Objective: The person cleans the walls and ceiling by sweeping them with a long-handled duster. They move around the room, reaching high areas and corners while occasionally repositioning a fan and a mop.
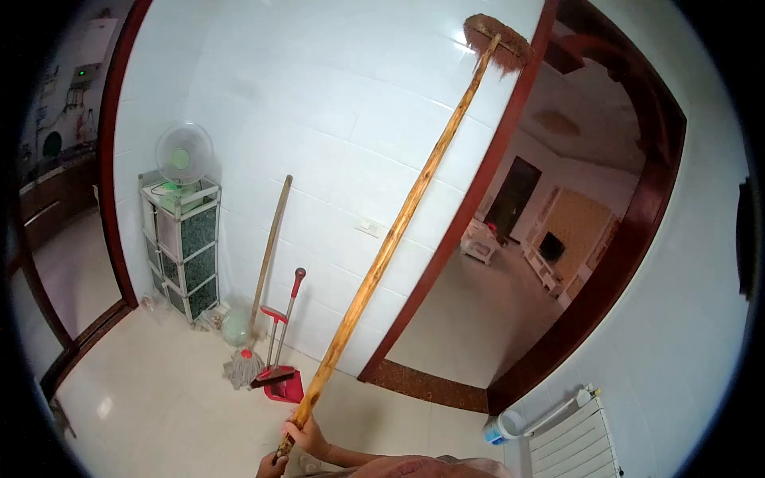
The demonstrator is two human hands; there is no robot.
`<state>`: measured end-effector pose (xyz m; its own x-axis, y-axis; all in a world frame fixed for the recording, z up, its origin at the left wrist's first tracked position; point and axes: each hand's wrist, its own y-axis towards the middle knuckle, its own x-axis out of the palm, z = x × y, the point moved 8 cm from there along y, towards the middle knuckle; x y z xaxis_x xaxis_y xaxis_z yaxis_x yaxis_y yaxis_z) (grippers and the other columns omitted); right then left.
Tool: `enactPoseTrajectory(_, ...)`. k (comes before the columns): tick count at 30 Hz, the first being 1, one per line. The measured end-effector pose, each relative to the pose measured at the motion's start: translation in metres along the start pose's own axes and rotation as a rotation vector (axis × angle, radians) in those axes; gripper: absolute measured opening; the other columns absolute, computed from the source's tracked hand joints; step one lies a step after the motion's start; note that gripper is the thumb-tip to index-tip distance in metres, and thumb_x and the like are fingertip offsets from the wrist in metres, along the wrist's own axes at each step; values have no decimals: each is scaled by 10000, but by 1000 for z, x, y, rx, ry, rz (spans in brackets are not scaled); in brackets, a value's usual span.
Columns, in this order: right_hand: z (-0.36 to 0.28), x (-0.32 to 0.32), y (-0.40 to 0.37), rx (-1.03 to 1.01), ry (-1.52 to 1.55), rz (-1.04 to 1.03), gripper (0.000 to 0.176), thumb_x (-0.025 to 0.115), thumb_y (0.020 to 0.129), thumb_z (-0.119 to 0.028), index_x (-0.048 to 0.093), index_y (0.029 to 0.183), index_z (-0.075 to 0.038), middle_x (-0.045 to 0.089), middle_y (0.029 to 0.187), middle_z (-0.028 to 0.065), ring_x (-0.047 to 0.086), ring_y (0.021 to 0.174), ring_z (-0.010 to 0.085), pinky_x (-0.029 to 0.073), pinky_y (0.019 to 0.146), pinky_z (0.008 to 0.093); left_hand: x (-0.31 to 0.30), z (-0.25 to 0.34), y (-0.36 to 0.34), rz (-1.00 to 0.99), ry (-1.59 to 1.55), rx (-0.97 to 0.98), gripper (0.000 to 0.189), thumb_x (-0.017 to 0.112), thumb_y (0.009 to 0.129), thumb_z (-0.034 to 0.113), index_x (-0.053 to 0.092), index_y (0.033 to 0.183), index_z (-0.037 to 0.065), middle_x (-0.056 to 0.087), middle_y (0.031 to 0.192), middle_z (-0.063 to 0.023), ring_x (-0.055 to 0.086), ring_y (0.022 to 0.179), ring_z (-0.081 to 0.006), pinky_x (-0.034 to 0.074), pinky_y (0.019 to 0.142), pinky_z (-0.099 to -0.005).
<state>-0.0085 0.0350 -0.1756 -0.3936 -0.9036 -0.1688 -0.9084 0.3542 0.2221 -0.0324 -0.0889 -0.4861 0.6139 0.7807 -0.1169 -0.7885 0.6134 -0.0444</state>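
Observation:
A long-handled broom (402, 217) slants up across the head view, its wooden pole running from the bottom to the upper right. Its brown bristle head (484, 33) is up against the white tiled wall, beside the dark red door frame. My left hand (272, 465) is wrapped round the butt end of the pole at the bottom edge. Slightly higher, my right hand (309, 438) closes round the same pole, its forearm reaching in from the right. The red dustpan (285, 385) on the floor lies just beyond my hands.
A mop (245, 368) and a small broom (275, 374) lean by the wall. Left of them, a shelf rack (185, 255) carries a fan (183, 153). A doorway opens at the right, with a bucket (504, 428) and a white radiator (575, 438) near it.

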Motion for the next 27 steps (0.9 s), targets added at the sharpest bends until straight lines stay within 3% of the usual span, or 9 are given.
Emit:
enactPoseTrajectory(2, -21, -15, 17, 30, 59, 99, 225, 491, 862, -44, 386, 1051, 19, 562, 738, 75, 576, 700, 143, 475, 633, 276, -13, 162, 3, -31, -61, -85, 396, 534, 847, 393, 488, 970, 20, 482, 863, -71, 434, 802, -193, 361, 700, -298)
enactPoseTrajectory(4, -41, -31, 50, 19, 69, 125, 222, 492, 860, -43, 382, 1044, 17, 555, 721, 73, 570, 658, 142, 474, 594, 274, -9, 234, 18, -43, -134, -55, 312, 528, 869, 309, 545, 749, 22, 489, 588, 6, 454, 532, -99, 386, 498, -261)
enactPoseTrajectory(7, -64, -70, 120, -72, 91, 179, 221, 501, 848, -39, 364, 1014, 11, 534, 686, 68, 551, 570, 137, 457, 505, 265, 8, 260, 91, -81, -190, 35, 323, 520, 874, 327, 531, 754, 27, 479, 568, 6, 449, 501, -94, 375, 464, -263)
enactPoseTrajectory(12, -180, -148, 218, -282, 11, 168, 178, 501, 854, -68, 382, 971, -6, 515, 641, 59, 543, 524, 139, 475, 471, 283, 41, 407, 177, -159, -275, 105, 410, 466, 896, 404, 482, 688, 51, 480, 533, -20, 434, 443, -106, 332, 411, -267)
enactPoseTrajectory(16, -299, -197, 289, -411, -85, 104, 176, 497, 875, -158, 444, 764, -33, 509, 574, 49, 549, 473, 157, 485, 428, 303, 55, 525, 240, -320, -337, 337, 427, 407, 912, 465, 446, 769, 64, 461, 542, -20, 442, 427, -111, 347, 393, -259)
enactPoseTrajectory(18, -352, -216, 333, -444, -134, 65, 180, 502, 873, -175, 459, 779, -29, 526, 576, 64, 563, 467, 177, 498, 432, 316, 49, 592, 262, -346, -332, 418, 427, 394, 911, 483, 433, 790, 75, 465, 557, -22, 440, 416, -116, 378, 383, -266)
enactPoseTrajectory(22, -449, -227, 393, -429, -104, 49, 222, 538, 844, -206, 458, 771, -12, 546, 598, 81, 590, 480, 211, 516, 456, 326, 19, 709, 290, -241, -311, 446, 434, 401, 897, 500, 429, 814, 74, 458, 561, -16, 422, 411, -108, 383, 371, -262)
enactPoseTrajectory(24, -473, -228, 415, -415, -105, 65, 238, 556, 832, -214, 455, 764, -9, 551, 611, 81, 595, 489, 214, 520, 461, 327, 8, 731, 306, -225, -344, 411, 431, 416, 887, 520, 421, 821, 94, 456, 566, -6, 420, 413, -100, 375, 371, -252)
enactPoseTrajectory(27, -480, -219, 430, -470, -303, 103, 394, 608, 791, -270, 468, 960, 57, 571, 705, 99, 598, 570, 188, 504, 495, 293, -13, 723, 304, -198, -343, 392, 425, 417, 891, 511, 420, 826, 91, 454, 568, -4, 418, 412, -97, 367, 369, -248)
